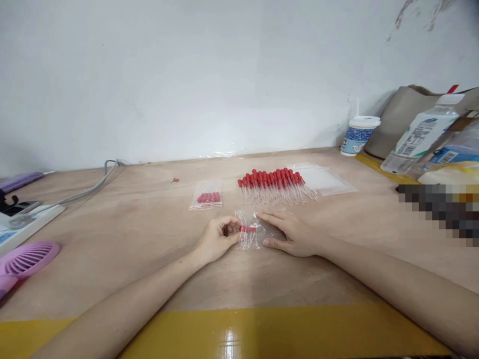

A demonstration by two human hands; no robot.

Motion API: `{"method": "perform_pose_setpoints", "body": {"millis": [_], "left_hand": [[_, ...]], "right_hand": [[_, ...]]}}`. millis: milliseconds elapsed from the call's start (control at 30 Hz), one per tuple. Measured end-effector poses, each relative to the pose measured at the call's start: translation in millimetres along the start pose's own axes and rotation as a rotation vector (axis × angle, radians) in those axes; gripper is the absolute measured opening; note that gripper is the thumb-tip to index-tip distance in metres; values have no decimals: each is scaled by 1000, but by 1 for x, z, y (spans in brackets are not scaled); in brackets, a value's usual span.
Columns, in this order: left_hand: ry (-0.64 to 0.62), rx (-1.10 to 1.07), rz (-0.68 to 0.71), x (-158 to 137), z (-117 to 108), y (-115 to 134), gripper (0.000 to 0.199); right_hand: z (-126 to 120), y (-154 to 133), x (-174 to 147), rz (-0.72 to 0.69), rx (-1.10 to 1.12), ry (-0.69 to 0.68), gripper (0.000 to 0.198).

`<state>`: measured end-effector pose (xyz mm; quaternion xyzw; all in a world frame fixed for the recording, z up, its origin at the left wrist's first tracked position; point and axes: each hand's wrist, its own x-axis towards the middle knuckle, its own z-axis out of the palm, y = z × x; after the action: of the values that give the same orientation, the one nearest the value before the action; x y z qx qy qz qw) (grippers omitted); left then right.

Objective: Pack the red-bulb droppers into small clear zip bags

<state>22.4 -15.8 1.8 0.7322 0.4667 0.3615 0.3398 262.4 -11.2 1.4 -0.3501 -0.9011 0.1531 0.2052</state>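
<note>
Head view: clear bag (250, 243), frame centre, pinched by left hand (218, 239), fingers nearly closed; pressed by right hand (299, 234), fingers spread. Filled bag (205, 198) seen left of centre; red-bulbed droppers (275, 180), centre-right, unbagged.

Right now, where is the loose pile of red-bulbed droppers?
In the head view, the red-bulbed droppers lie right of centre, beyond the right hand, with bagged droppers at their left and flat clear plastic at their right.

Red is shown on the pipettes (277, 176), pale brown on the table (130, 239).
The front edge (209, 331) is banded in yellow, the cup (357, 136) is patterned in blue below a white lid (364, 121), and the fan (32, 257) is coloured pinkish purple.
</note>
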Motion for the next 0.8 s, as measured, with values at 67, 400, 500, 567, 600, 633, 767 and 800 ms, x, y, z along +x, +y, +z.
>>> {"method": "perform_pose_setpoints", "body": {"millis": [67, 400, 500, 567, 600, 633, 767, 800], "left_hand": [[-21, 29, -7, 0, -2, -3, 17], [-35, 30, -43, 3, -5, -4, 18], [-40, -21, -65, 5, -1, -6, 25], [-52, -40, -75, 8, 1, -9, 28], [-57, -41, -77, 9, 2, -10, 29], [-57, -32, -78, 10, 2, -12, 30], [8, 59, -66, 10, 1, -10, 26], [31, 78, -54, 9, 1, -9, 24]], "right_hand": [[-3, 4, -2, -5, 32, 18, 69], [-14, 21, -13, 4, 138, 3, 75], [-10, 20, -9, -11, 157, 13, 77], [-8, 19, -7, -22, 170, 16, 77], [-8, 19, -7, -24, 177, 18, 77], [-7, 20, -6, -24, 182, 21, 78], [-7, 21, -7, -37, 186, 21, 77], [-7, 21, -7, -41, 185, 20, 77]]}}
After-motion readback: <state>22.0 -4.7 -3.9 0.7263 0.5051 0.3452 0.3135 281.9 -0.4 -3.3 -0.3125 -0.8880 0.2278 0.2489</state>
